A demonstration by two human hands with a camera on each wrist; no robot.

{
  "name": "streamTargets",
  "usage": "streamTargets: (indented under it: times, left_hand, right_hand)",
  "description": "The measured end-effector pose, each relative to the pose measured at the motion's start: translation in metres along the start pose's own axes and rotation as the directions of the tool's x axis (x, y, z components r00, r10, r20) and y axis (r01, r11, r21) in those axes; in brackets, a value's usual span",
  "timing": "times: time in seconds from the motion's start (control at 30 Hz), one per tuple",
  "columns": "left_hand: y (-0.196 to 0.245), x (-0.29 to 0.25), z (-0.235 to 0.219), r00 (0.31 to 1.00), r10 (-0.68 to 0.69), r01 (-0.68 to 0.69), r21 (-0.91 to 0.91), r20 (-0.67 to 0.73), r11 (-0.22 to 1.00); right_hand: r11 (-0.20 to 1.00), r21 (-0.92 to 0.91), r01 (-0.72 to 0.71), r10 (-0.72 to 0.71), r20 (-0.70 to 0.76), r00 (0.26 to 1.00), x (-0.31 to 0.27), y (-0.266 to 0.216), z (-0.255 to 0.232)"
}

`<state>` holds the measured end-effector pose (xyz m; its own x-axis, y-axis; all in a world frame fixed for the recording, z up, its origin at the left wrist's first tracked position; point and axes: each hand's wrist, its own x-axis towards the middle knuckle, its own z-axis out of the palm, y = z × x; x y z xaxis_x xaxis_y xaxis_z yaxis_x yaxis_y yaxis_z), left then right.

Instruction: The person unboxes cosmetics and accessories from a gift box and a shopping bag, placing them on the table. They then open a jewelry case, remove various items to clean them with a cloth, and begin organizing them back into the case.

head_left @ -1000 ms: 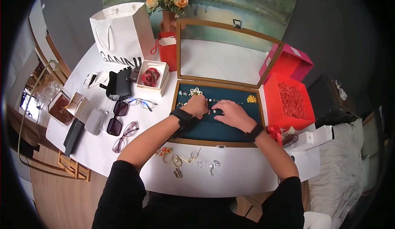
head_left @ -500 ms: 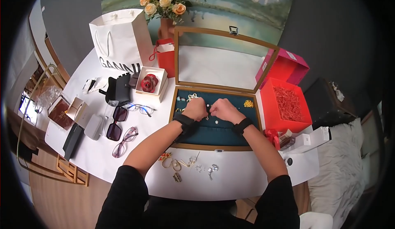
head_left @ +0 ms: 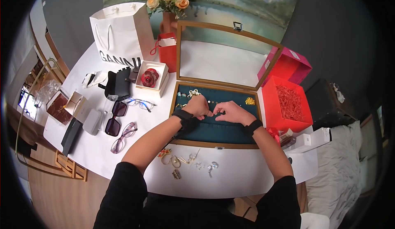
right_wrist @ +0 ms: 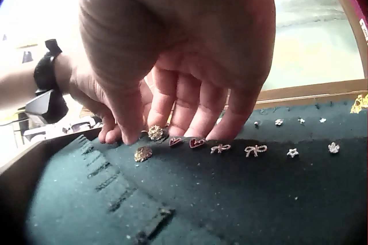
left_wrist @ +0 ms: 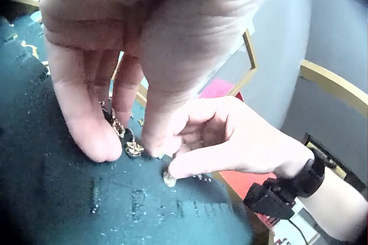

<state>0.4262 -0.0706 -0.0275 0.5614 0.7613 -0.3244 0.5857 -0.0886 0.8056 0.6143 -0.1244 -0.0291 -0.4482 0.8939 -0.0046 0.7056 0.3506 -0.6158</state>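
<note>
My left hand [head_left: 198,106] is over the dark green cushion of a jewelry display case [head_left: 197,141], its fingers [left_wrist: 95,136] reaching down to the cloth. In the left wrist view, a gold earring [left_wrist: 134,149] shows between its fingers and thumb. My right hand [head_left: 232,113] is close beside it, fingers curled. In the right wrist view its thumb and forefinger are at a gold flower earring [right_wrist: 154,132]. A round gold piece [right_wrist: 142,153] lies just below the thumb tip. A row of studs runs rightward, including heart earrings [right_wrist: 197,142] and a bow earring [right_wrist: 256,151].
The case's glass lid [head_left: 226,60] stands raised behind. Loose jewelry [head_left: 176,162] lies on the table before the case. Sunglasses [head_left: 113,127], eyeglasses [head_left: 142,104] and a white shopping bag [head_left: 123,35] are left. A red box [head_left: 269,97] with shredded paper is right.
The right hand has turned from a closer fist half a second ago to a more spread thumb and fingers beside the left hand. The left hand stays nearly in place.
</note>
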Motion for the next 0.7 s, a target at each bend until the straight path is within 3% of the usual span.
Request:
streamTargets:
  times: [0.07,0.13,0.27,0.33,0.47,0.53,0.57,0.67,0.7]
  left_hand:
    - [-0.003,0.005,0.001,1.0,0.019,-0.019,0.012,0.012,1.0]
    - [-0.006,0.008,-0.001,1.0,-0.021,0.022,-0.112,0.014,0.993]
    - [0.0,0.011,0.0,0.996,-0.093,0.093,-0.022,-0.007,0.995]
    - [-0.002,0.01,-0.002,0.999,-0.047,0.048,-0.151,0.009,0.987]
    - [-0.006,0.012,-0.007,0.996,-0.087,0.088,-0.331,0.017,0.939]
    - [-0.005,0.014,-0.005,0.998,-0.039,0.028,-0.218,-0.046,0.975]
    - [-0.003,0.016,-0.005,0.998,-0.039,0.028,-0.22,-0.046,0.975]
    - [0.007,0.015,-0.009,0.994,-0.032,0.012,-0.187,-0.106,0.982]
    - [0.009,0.012,-0.013,0.997,0.014,-0.03,-0.201,-0.081,0.979]
  right_hand:
    - [0.999,0.006,0.038,-0.038,0.008,0.999,-0.002,0.0,-0.002]
    - [0.999,-0.001,0.053,-0.053,0.014,0.999,-0.001,-0.001,-0.003]
    - [0.999,0.039,0.009,-0.011,0.049,0.999,0.007,0.001,-0.008]
    - [0.997,0.027,-0.074,0.073,0.041,0.996,0.01,0.005,-0.005]
    - [0.997,0.062,-0.052,0.057,-0.089,0.994,0.013,0.013,-0.002]
    - [0.959,0.163,-0.233,0.237,-0.009,0.971,0.011,-0.002,-0.01]
    - [0.959,0.161,-0.234,0.238,-0.008,0.971,0.011,-0.002,-0.009]
    - [0.966,0.167,-0.195,0.211,-0.085,0.974,0.009,0.0,-0.008]
    - [0.993,0.08,-0.087,0.102,-0.221,0.97,0.007,0.0,-0.009]
